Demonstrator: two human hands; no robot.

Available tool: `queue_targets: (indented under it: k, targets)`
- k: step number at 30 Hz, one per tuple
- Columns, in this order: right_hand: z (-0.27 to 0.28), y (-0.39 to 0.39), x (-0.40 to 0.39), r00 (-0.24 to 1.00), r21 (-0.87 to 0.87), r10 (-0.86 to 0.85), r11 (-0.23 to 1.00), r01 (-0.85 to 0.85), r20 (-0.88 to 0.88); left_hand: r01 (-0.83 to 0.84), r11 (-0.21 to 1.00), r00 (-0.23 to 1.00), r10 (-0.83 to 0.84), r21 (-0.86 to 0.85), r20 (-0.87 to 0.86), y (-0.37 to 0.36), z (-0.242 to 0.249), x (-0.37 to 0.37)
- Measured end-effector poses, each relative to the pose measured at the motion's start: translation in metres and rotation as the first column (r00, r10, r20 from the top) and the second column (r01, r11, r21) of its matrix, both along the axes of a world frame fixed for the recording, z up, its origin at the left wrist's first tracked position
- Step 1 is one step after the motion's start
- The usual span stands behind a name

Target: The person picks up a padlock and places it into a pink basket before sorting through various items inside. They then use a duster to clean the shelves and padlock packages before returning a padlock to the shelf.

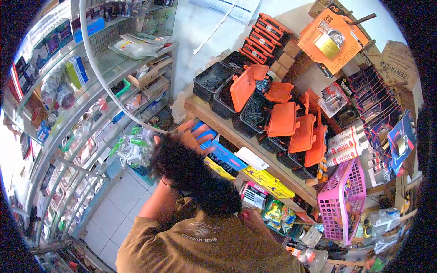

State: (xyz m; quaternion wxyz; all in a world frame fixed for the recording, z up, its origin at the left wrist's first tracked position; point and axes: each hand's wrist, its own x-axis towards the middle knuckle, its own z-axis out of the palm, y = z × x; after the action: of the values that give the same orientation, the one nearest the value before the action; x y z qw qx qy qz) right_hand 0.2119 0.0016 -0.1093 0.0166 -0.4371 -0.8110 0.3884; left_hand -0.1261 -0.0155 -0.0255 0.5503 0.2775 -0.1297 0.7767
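Neither of my own hands shows in the head view. Close in front of me is a person in a brown shirt, seen from behind and above, with dark hair covering much of the centre. That person's raised hand has its fingers apart at the far side of the hair; whether it holds anything is hard to make out. A thin white cable curves down from the top to near those fingers. The person's other forearm is at the right, its hand hidden.
Glass shelves with packaged goods curve along the left. Black bins with orange lids line a wooden shelf. A pink basket stands at the right, below an orange padlock display. Tiled floor shows lower left.
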Motion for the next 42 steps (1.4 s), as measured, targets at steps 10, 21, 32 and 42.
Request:
queue_targets:
  k: [10,21,32,42]
  targets:
    - [0.003,-0.002,-0.001,0.998,0.149,0.063,0.987,-0.063,0.004,-0.089,0.970,0.996,0.089,-0.226,-0.012,-0.013,0.011,0.007]
    - [-0.013,0.006,-0.004,0.985,0.135,-0.099,0.988,0.080,0.141,0.200,0.976,0.805,-0.211,0.081,0.554,-0.020,0.008,0.006]
    - [-0.011,0.010,-0.002,0.980,0.116,0.094,0.986,-0.116,0.176,-0.140,0.951,0.984,0.164,-0.275,0.066,-0.031,-0.003,0.003]
    - [-0.006,0.014,0.018,0.970,0.104,0.199,0.971,-0.214,0.141,-0.132,0.970,0.988,0.145,-0.204,0.050,-0.050,0.007,0.025]
